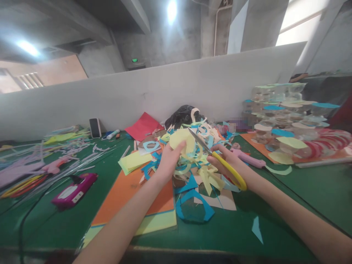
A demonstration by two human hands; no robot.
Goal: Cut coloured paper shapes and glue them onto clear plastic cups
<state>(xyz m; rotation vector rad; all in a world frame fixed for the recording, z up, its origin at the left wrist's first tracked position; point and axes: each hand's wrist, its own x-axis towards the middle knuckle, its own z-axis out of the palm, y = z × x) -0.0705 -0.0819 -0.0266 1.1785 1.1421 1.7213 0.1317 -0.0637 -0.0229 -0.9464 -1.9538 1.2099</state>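
In the head view, the left hand [168, 161] pinches a pale yellow paper piece [181, 141] over the table's middle. The right hand [229, 160] is curled around yellow-handled scissors [220, 160], blades at the paper's right edge; contact is unclear. Beneath lie paper scraps [209, 178], with orange card [123, 198] near left. The green table [225, 238] meets a white partition [110, 95] at its far side.
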